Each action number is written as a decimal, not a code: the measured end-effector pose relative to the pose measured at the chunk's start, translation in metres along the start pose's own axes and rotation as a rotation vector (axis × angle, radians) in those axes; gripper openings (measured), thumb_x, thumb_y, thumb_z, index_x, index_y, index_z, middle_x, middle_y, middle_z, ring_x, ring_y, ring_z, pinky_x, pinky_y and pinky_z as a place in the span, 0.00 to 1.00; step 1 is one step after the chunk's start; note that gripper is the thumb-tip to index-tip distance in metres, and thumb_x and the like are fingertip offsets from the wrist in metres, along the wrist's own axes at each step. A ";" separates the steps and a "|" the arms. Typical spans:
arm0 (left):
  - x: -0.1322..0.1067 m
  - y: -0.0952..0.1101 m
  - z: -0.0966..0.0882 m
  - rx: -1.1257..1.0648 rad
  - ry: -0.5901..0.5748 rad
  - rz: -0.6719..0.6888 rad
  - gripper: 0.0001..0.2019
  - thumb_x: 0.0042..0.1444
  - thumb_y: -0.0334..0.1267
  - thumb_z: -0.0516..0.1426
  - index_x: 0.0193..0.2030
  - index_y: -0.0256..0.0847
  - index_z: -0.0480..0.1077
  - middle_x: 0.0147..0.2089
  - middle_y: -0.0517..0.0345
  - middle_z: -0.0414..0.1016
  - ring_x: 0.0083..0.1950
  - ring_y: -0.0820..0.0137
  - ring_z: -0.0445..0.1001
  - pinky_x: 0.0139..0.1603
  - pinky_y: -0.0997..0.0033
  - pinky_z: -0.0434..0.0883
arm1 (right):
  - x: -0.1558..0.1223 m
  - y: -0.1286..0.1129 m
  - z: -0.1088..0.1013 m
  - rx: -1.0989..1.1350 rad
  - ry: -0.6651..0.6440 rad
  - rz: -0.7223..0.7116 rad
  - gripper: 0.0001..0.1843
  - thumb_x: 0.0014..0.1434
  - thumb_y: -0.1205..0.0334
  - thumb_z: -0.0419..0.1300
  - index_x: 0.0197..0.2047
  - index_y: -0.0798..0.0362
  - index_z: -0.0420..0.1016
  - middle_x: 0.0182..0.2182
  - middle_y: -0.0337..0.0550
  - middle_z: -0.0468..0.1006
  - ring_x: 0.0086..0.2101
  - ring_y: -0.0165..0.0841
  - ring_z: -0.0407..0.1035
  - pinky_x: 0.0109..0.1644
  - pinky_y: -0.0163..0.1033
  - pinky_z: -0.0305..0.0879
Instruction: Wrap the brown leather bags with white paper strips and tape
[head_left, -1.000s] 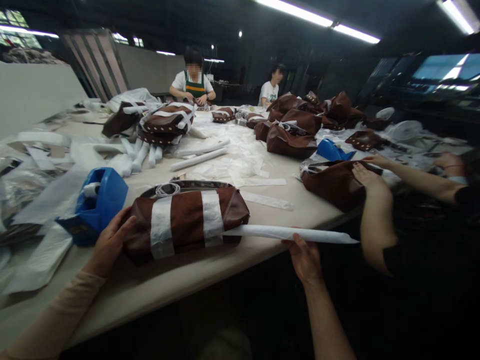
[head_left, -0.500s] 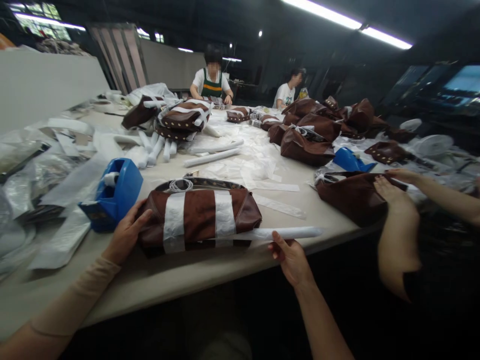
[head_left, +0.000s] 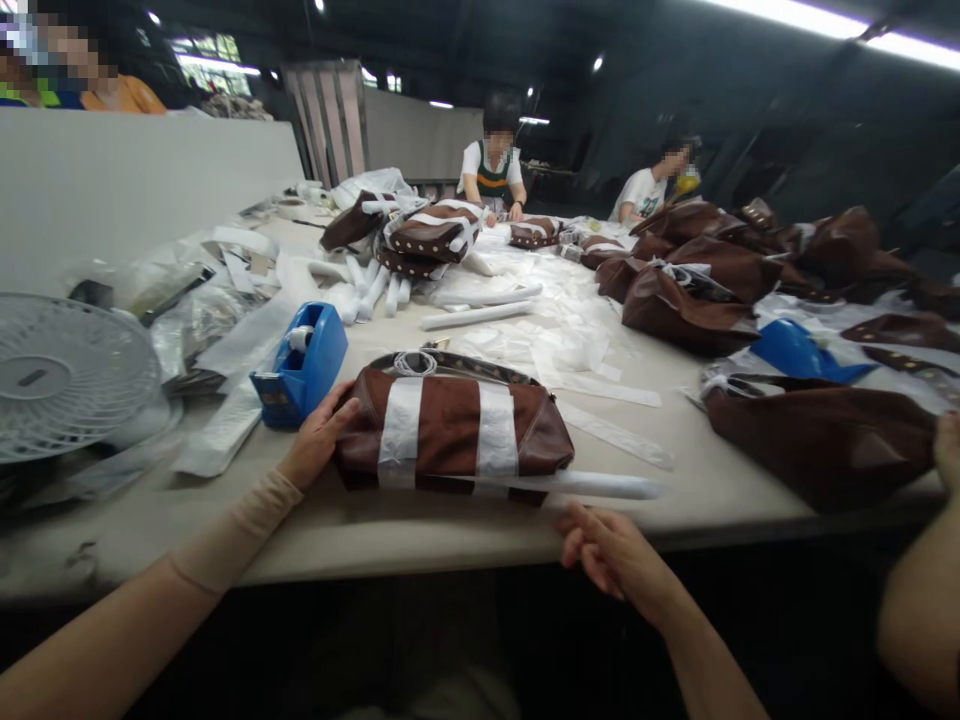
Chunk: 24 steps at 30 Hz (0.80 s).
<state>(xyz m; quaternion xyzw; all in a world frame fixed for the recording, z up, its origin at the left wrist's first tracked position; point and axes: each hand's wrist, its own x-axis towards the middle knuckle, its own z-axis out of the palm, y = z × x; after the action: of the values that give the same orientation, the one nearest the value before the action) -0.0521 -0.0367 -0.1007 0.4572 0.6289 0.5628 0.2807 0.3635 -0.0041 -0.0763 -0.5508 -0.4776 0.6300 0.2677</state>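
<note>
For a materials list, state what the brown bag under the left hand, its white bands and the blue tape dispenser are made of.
The brown bag: suede-like leather or imitation, matt napped panels, shinier end. The white bands: thin foam or paper wrap, matt and soft-looking, hard to tell which. The blue tape dispenser: probably glossy moulded plastic, smooth rounded shell.
</note>
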 end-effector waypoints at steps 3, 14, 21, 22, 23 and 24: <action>-0.001 0.000 0.002 -0.034 0.012 -0.010 0.34 0.57 0.58 0.54 0.64 0.39 0.61 0.65 0.48 0.64 0.65 0.55 0.62 0.68 0.55 0.57 | -0.002 0.009 -0.059 -0.110 0.538 -0.358 0.27 0.47 0.39 0.67 0.34 0.57 0.75 0.20 0.39 0.73 0.16 0.25 0.60 0.18 0.31 0.56; 0.000 0.008 0.011 -0.186 0.010 0.068 0.31 0.60 0.60 0.51 0.60 0.36 0.65 0.64 0.49 0.66 0.66 0.58 0.62 0.69 0.60 0.57 | 0.070 -0.001 -0.012 -0.008 0.404 -0.625 0.37 0.58 0.34 0.54 0.59 0.53 0.69 0.62 0.50 0.66 0.62 0.44 0.58 0.68 0.51 0.50; -0.003 0.013 0.012 -0.258 0.017 0.051 0.31 0.61 0.59 0.51 0.60 0.35 0.65 0.64 0.50 0.66 0.66 0.58 0.61 0.70 0.60 0.56 | 0.067 -0.004 -0.001 0.181 0.514 -0.592 0.41 0.59 0.32 0.50 0.63 0.56 0.65 0.65 0.51 0.61 0.65 0.42 0.54 0.70 0.49 0.47; -0.003 0.013 0.013 -0.268 0.010 0.054 0.31 0.61 0.59 0.51 0.60 0.35 0.65 0.64 0.50 0.65 0.66 0.58 0.61 0.70 0.60 0.56 | 0.067 -0.004 0.005 0.148 0.504 -0.583 0.41 0.59 0.32 0.50 0.63 0.55 0.65 0.65 0.50 0.61 0.65 0.41 0.53 0.71 0.48 0.46; -0.004 0.012 0.014 -0.277 0.001 0.054 0.31 0.61 0.59 0.51 0.60 0.36 0.65 0.65 0.50 0.65 0.67 0.58 0.61 0.70 0.60 0.55 | 0.067 -0.003 0.014 0.101 0.480 -0.579 0.41 0.59 0.32 0.51 0.64 0.54 0.64 0.65 0.48 0.61 0.65 0.40 0.52 0.71 0.47 0.44; -0.004 0.011 0.014 -0.285 -0.004 0.052 0.31 0.61 0.58 0.51 0.61 0.36 0.64 0.65 0.50 0.65 0.67 0.58 0.60 0.70 0.60 0.55 | 0.069 -0.002 0.023 0.057 0.452 -0.578 0.40 0.59 0.33 0.52 0.64 0.53 0.64 0.65 0.46 0.60 0.66 0.39 0.51 0.72 0.45 0.42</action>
<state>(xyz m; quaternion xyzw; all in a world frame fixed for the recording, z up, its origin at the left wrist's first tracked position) -0.0352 -0.0344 -0.0934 0.4299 0.5298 0.6527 0.3293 0.3238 0.0486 -0.1063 -0.5108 -0.5246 0.4035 0.5486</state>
